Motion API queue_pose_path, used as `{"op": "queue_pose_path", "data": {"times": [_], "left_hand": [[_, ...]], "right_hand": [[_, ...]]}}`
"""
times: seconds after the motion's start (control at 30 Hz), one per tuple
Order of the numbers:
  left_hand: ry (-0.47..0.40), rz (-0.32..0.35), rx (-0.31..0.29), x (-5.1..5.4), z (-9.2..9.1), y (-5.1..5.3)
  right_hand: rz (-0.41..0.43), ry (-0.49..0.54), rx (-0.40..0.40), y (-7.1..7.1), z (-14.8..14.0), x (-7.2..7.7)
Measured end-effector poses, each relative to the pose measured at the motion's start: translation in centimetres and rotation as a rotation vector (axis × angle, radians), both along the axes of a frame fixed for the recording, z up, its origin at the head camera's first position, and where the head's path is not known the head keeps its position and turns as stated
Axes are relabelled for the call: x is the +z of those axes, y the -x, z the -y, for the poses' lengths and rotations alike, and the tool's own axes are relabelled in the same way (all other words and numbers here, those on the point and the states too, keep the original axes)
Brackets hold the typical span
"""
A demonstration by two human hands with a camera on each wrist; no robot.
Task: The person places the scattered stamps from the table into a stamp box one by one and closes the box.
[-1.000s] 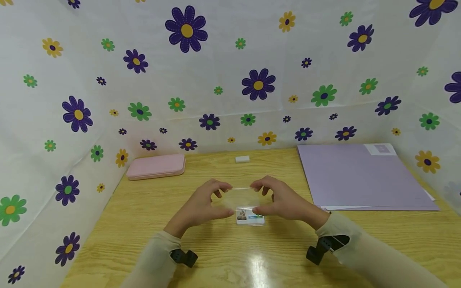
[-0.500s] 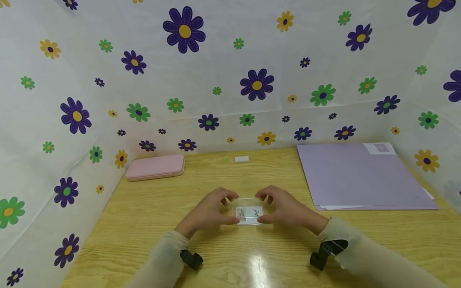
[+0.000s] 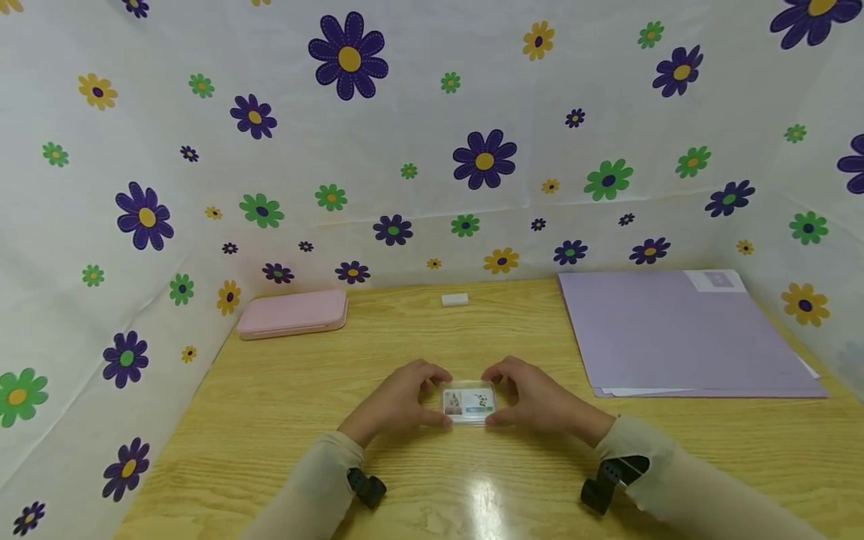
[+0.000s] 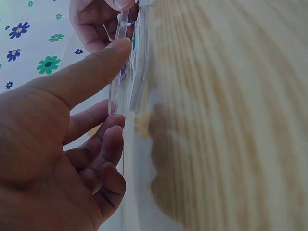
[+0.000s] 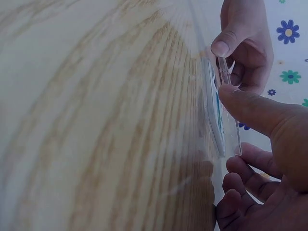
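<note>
A clear plastic lid [image 5: 237,137] is held level between both hands, just above a small white flat case [image 5: 215,113] with printed pictures. The case lies on the wooden table; a narrow gap shows between it and the lid in both wrist views. My left hand [image 3: 400,401] pinches the lid's left end, thumb on the near edge and fingertips on the far edge. At the right end, my right hand [image 3: 540,401] pinches it the same way. From the head view the case's printed face shows through the lid.
A pink case [image 3: 293,313] lies at the back left of the table [image 3: 283,420]. Behind the hands is a small white block [image 3: 454,299]. Large purple folders [image 3: 682,334] with white sheets lie at the right. Flower-printed cloth [image 3: 418,97] encloses the back and sides.
Both hands have lowered the clear lid toward the near side, from behind and above the white case to right over it. The white case has not visibly moved.
</note>
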State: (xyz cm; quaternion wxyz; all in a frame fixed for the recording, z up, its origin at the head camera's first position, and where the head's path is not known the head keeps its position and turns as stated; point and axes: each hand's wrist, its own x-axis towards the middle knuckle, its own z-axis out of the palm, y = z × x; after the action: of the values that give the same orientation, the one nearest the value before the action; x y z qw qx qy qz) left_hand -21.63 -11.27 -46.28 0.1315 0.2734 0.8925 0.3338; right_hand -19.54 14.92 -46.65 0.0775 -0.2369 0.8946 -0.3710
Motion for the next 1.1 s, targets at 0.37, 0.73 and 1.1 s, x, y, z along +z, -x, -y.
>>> {"op": "queue_pose_path", "data": {"times": [0.37, 0.73, 1.1], "left_hand": [[0.038, 0.001, -0.001, -0.02, -0.04, -0.15], [0.025, 0.035, -0.005, 0.02, -0.32, 0.04], [0.053, 0.06, 0.017, 0.05, -0.74, 0.16]], "right_hand": [[-0.021, -0.013, 0.02, -0.02, -0.01, -0.47], [-0.011, -0.013, 0.022, -0.04, -0.07, -0.42], [-0.004, -0.039, 0.028, -0.01, -0.07, -0.26]]}}
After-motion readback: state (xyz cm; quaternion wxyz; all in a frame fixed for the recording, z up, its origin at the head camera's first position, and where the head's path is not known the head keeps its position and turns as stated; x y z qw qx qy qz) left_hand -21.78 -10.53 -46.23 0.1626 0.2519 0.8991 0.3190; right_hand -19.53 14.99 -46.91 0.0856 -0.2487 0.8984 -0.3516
